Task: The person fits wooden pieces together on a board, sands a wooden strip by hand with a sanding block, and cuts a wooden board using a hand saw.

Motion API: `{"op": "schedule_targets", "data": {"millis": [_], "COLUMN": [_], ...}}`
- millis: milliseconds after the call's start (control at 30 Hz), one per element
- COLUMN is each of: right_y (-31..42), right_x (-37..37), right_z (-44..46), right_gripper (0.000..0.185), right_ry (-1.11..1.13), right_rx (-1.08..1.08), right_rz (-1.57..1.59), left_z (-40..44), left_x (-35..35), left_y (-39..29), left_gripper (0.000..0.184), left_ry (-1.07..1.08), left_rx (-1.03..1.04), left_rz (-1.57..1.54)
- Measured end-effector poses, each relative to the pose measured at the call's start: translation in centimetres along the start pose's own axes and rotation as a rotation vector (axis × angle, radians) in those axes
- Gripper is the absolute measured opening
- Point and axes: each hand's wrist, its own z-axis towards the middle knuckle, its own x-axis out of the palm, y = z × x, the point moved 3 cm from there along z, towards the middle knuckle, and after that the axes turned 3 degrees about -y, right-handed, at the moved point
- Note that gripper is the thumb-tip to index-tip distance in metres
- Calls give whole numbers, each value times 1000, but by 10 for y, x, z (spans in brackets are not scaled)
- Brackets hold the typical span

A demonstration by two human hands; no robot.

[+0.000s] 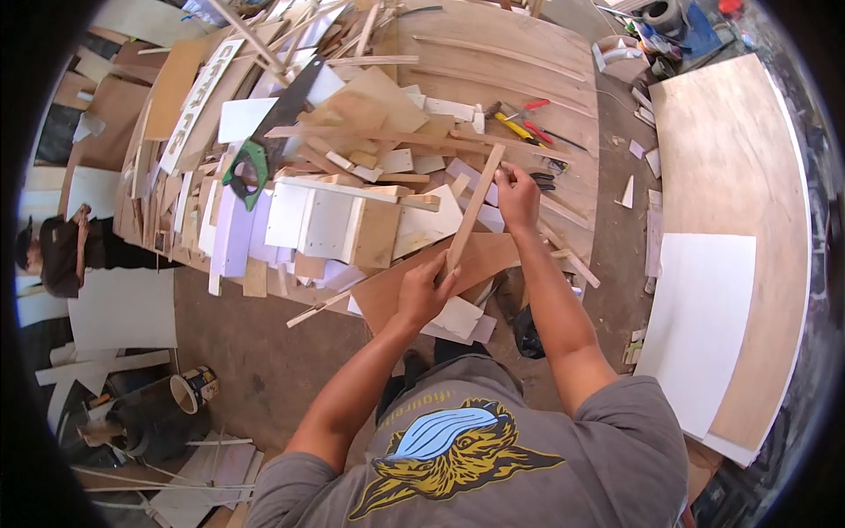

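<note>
A narrow wooden strip (476,206) slants between my two hands, above the near edge of the cluttered table. My left hand (424,293) is closed around its lower end. Higher up, the fingers of my right hand (518,195) pinch the strip's side near the top. Beneath the strip lies a reddish-brown board (486,255), partly covered by my left hand. To the left of it sit a white box-like piece (330,224) and other offcuts. A hammer with a yellow handle (513,124) and red-handled pliers (539,134) rest beyond my right hand.
A handsaw with a green handle (247,172) lies on the scrap pile. Long strips rest on the plywood tabletop (493,62). At right leans a large plywood sheet (731,150) with a white panel (700,326). Another person (63,251) stands at left, near a bucket (194,389).
</note>
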Motion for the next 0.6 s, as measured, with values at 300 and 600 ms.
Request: {"op": "schedule_targets", "data": {"millis": [300, 600], "right_y": [228, 318], "right_x": [86, 314], "right_z": [-77, -164], "right_gripper": [24, 30], "right_ry": [266, 582], "right_rx": [-375, -516], "right_rz": [251, 249], "left_z": [-69, -114], "left_x": [-141, -240], "left_y": [39, 127], "left_gripper": [42, 48], "left_ry": [-557, -867], "left_rx": [-9, -323], "left_rz": [-63, 18]}}
